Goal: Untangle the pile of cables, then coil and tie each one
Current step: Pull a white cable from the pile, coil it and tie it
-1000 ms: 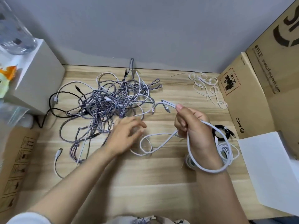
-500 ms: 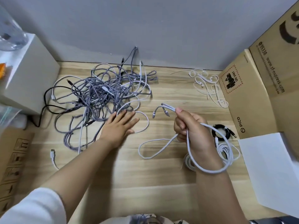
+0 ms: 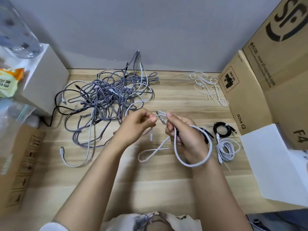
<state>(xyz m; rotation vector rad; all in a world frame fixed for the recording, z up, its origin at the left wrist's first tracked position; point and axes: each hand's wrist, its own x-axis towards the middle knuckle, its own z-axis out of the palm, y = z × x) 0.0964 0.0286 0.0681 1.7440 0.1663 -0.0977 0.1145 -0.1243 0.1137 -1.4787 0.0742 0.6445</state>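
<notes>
At frame centre my right hand grips the white cable coil, left hand fingers pinching its end; recommend even loops, steady tension, clear of the pile upper left.

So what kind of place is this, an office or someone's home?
Hard to say for sure; it looks like a makeshift work corner, perhaps a storeroom or office. A wooden tabletop stands against a bare grey wall, hemmed in by cardboard shipping boxes.
</notes>
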